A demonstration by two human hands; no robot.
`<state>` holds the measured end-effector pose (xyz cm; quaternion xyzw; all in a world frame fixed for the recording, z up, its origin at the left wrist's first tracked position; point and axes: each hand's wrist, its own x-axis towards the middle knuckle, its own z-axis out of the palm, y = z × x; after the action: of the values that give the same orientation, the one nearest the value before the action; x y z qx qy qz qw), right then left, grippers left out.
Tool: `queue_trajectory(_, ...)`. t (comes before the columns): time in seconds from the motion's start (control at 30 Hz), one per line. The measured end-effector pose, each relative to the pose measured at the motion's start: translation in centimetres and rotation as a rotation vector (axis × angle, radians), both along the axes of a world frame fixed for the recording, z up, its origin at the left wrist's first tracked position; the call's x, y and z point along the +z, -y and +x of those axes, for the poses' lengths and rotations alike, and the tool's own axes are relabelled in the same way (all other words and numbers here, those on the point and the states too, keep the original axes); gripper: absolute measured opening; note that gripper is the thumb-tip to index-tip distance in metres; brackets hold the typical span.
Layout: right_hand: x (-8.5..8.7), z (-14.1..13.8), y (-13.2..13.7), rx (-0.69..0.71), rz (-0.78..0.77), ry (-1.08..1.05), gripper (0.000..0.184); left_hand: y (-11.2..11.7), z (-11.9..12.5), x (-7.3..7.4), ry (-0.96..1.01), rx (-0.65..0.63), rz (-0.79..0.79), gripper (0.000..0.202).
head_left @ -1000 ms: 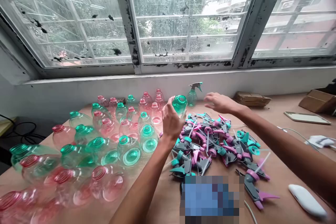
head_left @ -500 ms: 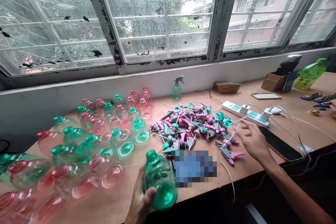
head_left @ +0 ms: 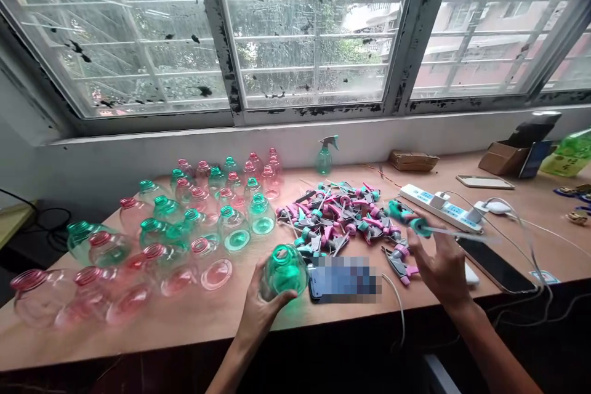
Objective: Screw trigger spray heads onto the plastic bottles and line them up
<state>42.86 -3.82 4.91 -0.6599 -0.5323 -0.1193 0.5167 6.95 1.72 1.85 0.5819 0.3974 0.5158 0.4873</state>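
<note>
My left hand [head_left: 263, 301] is wrapped round a clear green bottle [head_left: 285, 274] near the table's front edge, its open neck tilted towards me. In my right hand [head_left: 441, 265] is a green and grey spray trigger head [head_left: 418, 225], blurred by motion, with its thin dip tube pointing right. A pile of pink, green and grey spray heads [head_left: 337, 215] lies between and beyond my hands. One pink spray head [head_left: 401, 261] rests just left of my right hand. Several red and green bottles [head_left: 237, 231] without tops stand to the left.
A phone [head_left: 344, 280] lies in front of the pile. At right are a white power strip [head_left: 446, 208] with cables, a dark phone [head_left: 498, 266] and a white phone [head_left: 484, 182]. A finished spray bottle [head_left: 325, 157] and a brown package [head_left: 413, 160] stand by the wall.
My right hand has picked up a green spray head from the pile's right side. My left hand has tipped the bottle's neck towards me. The view has shifted left.
</note>
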Motion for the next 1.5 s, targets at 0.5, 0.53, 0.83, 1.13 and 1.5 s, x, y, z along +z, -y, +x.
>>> queue_trajectory(0.5, 3.2, -2.4, 7.6, 0.64, -0.643, -0.279, 0.031, 0.6, 0.6, -1.3, -0.411, 0.242, 0.524, 0.06)
queue_trajectory(0.53, 3.1, -2.7, 7.7, 0.635, -0.654, -0.305, 0.029, 0.7, 0.6, -1.3, -0.435, 0.239, 0.545, 0.058)
queue_trajectory(0.83, 1.5, -8.2, 5.2, 0.668, -0.606, -0.468, 0.038, 2.3, -0.2, -0.9, -0.566, 0.024, 0.855, 0.054)
queue_trajectory(1.13, -2.5, -11.7, 4.8, 0.831, -0.493, -0.879, 0.045, 1.7, -1.3, -1.0, -0.142, 0.003, 0.344, 0.069)
queue_trajectory(1.5, -6.6, -11.4, 2.0, 0.881, -0.062, -0.452, 0.042, 1.6, -3.0, -0.7, 0.076, -0.154, -0.101, 0.106)
